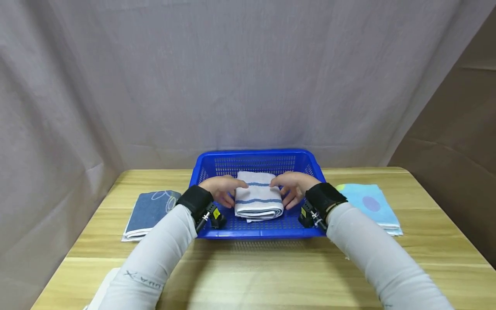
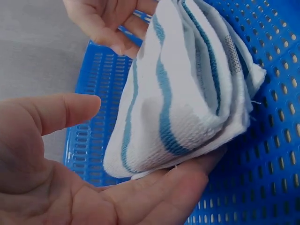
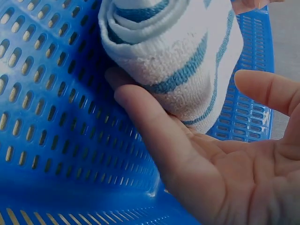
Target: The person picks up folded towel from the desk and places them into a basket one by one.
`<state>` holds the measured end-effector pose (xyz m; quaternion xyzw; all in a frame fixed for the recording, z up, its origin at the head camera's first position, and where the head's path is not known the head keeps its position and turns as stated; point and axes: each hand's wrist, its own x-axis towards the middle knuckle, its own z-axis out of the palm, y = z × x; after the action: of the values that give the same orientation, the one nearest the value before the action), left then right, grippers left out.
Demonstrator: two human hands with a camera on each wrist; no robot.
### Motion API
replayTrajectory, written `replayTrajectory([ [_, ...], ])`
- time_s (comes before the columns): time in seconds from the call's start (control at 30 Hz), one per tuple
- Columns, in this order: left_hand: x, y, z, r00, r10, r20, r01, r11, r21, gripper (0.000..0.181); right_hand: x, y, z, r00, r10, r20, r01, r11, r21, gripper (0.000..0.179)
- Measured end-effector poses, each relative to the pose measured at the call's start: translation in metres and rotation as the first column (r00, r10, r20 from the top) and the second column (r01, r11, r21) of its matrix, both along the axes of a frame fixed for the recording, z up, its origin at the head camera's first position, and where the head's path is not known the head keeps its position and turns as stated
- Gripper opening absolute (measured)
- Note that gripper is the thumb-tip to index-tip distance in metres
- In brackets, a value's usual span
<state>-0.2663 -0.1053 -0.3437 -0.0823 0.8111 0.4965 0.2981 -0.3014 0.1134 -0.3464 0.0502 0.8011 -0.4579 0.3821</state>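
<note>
A folded white towel with blue stripes (image 1: pixel 258 196) is inside the blue plastic basket (image 1: pixel 259 233). My left hand (image 1: pixel 222 189) is at the towel's left side; in the left wrist view its fingers (image 2: pixel 154 194) lie straight along the towel's lower edge, and the thumb stands away from the cloth. On the opposite side is my right hand (image 1: pixel 295 186). The right wrist view shows its fingers (image 3: pixel 154 124) extended against the towel's underside, thumb apart from it. Some fingertips are hidden beneath the towel.
A folded dark blue towel (image 1: pixel 149 213) lies left of the basket on the wooden table (image 1: pixel 248 275). To the right lies a folded light blue towel (image 1: pixel 372 206) with a purple spot. A white item (image 1: pixel 102 288) shows partly under the left forearm. A grey curtain hangs behind.
</note>
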Motion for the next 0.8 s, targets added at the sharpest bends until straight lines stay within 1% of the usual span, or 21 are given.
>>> replayTrajectory([
  [0.13, -0.001, -0.006, 0.003, 1.000, -0.016, 0.002, 0.016, 1.000, -0.006, 0.067, 0.001, 0.000, 0.003, 1.000, 0.001, -0.017, -0.001, 1.000, 0.003, 0.060],
  [0.3, -0.001, -0.011, 0.009, 0.999, -0.036, -0.015, 0.036, 0.999, -0.006, 0.065, -0.001, 0.001, 0.007, 0.999, 0.021, -0.049, -0.020, 1.000, 0.010, 0.059],
  [0.53, -0.003, -0.016, 0.017, 0.999, -0.042, -0.032, 0.043, 0.998, 0.036, 0.060, -0.004, 0.005, 0.014, 0.998, 0.041, -0.048, -0.042, 0.999, -0.007, 0.058],
  [0.67, -0.005, -0.020, 0.024, 0.997, -0.064, -0.052, 0.067, 0.996, 0.063, 0.054, -0.008, 0.009, 0.025, 0.997, 0.045, -0.057, -0.046, 0.999, -0.017, 0.056],
  [0.8, -0.004, -0.023, 0.035, 0.990, -0.095, -0.101, 0.100, 0.994, 0.046, 0.045, -0.011, 0.014, 0.043, 0.996, 0.047, -0.082, -0.052, 0.997, -0.058, 0.053],
])
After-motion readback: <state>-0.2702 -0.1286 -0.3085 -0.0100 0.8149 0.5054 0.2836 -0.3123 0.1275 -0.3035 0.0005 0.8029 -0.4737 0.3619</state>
